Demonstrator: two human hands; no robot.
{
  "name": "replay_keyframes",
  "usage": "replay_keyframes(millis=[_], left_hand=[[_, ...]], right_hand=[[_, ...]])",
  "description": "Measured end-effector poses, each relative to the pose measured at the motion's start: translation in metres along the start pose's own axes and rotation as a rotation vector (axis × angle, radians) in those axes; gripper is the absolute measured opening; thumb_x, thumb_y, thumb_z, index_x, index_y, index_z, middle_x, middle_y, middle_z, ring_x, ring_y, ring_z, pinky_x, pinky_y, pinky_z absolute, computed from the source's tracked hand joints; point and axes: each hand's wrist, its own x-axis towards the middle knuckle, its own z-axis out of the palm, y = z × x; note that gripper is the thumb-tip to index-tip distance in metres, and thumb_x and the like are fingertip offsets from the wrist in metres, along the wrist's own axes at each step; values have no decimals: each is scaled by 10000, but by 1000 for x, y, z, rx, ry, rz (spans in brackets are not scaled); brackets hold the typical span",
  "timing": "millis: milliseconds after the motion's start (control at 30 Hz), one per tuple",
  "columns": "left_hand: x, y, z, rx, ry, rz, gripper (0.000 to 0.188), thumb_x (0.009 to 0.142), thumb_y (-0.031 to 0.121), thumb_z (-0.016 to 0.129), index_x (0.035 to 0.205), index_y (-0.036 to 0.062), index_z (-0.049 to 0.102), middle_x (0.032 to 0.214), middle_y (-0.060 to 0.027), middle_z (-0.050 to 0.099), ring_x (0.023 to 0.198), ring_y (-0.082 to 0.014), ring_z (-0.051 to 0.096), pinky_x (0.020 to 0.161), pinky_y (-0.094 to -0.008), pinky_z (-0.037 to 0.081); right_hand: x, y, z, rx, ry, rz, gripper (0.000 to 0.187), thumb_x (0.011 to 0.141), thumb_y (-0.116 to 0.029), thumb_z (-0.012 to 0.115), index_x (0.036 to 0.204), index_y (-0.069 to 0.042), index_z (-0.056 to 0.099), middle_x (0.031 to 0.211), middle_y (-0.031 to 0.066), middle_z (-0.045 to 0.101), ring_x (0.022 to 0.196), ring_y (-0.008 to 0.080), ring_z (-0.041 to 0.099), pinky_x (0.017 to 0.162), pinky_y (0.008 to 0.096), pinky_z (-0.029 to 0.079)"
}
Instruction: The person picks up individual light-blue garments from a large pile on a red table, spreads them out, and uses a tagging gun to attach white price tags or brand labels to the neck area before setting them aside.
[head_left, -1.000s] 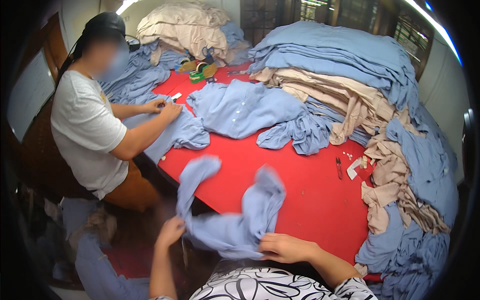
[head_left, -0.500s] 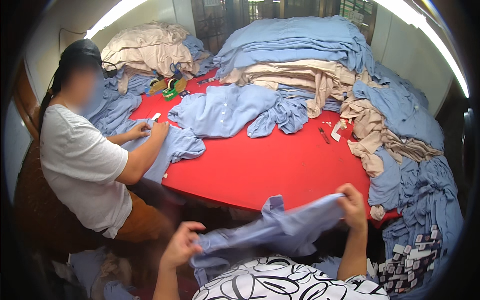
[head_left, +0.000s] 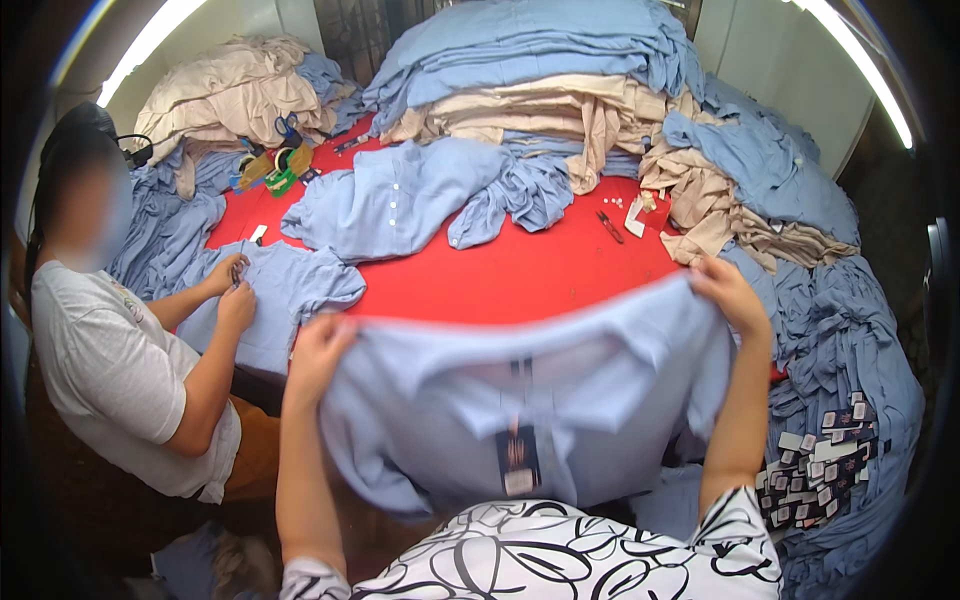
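A light-blue shirt [head_left: 620,370] hangs stretched between my two hands, above the near edge of the red table [head_left: 480,290]. My left hand [head_left: 322,345] is closed on one shoulder of it, my right hand [head_left: 728,290] on the other. The collar sags in the middle, and a dark hang tag [head_left: 518,460] dangles below it. Motion smears part of the cloth. Beyond it on the table lies another blue shirt [head_left: 400,200] with a row of white buttons.
At the left a co-worker [head_left: 120,370] handles a blue garment [head_left: 270,300] with a small dark tool. Tall folded stacks [head_left: 540,60] stand at the back. Red-handled snips [head_left: 610,226] lie right of centre. Many tags [head_left: 820,470] rest on blue garments at the right.
Both my hands have risen and spread apart, drawing the bunched shirt open, so its collar and tag show. The view has shifted. The co-worker's hands now hold a small tool.
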Motion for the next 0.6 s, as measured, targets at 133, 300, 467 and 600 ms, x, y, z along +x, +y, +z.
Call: replay_keyframes(millis=[133, 300, 467, 600], left_hand=[[90, -23, 90, 473, 306, 281, 403, 922, 359, 656, 1180, 51, 622, 1151, -147, 602, 1016, -329, 574, 870, -450, 459], [58, -82, 199, 740, 40, 16, 606, 930, 499, 575, 1424, 155, 505, 1515, -136, 397, 1384, -423, 337, 1110, -612, 249], [85, -110, 194, 797, 15, 115, 714, 910, 573, 553, 1489, 172, 437, 1603, -96, 290, 1473, -443, 176, 1173, -618, 119], [117, -104, 188, 781, -53, 174, 735, 894, 565, 587, 1485, 156, 437, 1602, -89, 293, 1470, -438, 188, 1171, -617, 123]], right_hand=[[97, 48, 117, -653, 410, -172, 400, 894, -292, 677, 1223, -81, 595, 1233, 117, 593, 1183, 301, 535, 997, 469, 400], [88, 108, 253, -529, 184, -123, 548, 930, -360, 628, 1419, -159, 484, 1560, 126, 342, 1464, 331, 277, 1155, 652, 136], [95, 93, 275, -618, 105, -21, 586, 944, -400, 597, 1454, -151, 451, 1576, 110, 323, 1479, 331, 233, 1149, 669, 107], [114, 86, 283, -639, 162, 58, 585, 936, -415, 602, 1440, -147, 474, 1583, 110, 313, 1493, 326, 194, 1145, 679, 74]])
